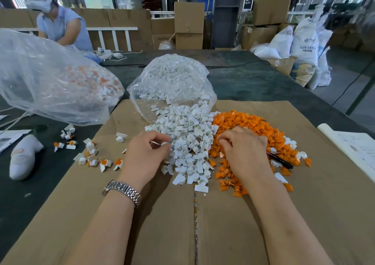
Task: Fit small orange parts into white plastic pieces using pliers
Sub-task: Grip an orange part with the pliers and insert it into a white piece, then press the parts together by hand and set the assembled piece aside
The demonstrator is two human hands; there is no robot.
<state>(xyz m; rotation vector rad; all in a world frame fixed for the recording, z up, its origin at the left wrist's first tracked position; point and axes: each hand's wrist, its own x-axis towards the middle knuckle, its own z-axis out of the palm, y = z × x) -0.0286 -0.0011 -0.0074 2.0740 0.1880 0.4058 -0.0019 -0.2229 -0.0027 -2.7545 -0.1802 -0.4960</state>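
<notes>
A heap of white plastic pieces (188, 134) spills from a clear bag (172, 82) onto flat cardboard (223, 224). Right of it lies a heap of small orange parts (249, 122). My left hand (146, 157) is at the white heap's left edge, its thumb and fingers pinching a white piece. My right hand (245, 153) lies over the orange heap with fingers curled down into the parts; what they hold is hidden. The pliers (281, 160), with dark handles, lie on the orange parts just right of my right hand. Several fitted white-and-orange pieces (91, 155) are scattered at left.
A large clear bag (46, 78) with fitted pieces sits at far left, a white glove (22, 159) below it. Papers (357, 147) lie at the right edge. Another person (58, 21) with a headset works at the table's far left. Boxes and sacks stand behind.
</notes>
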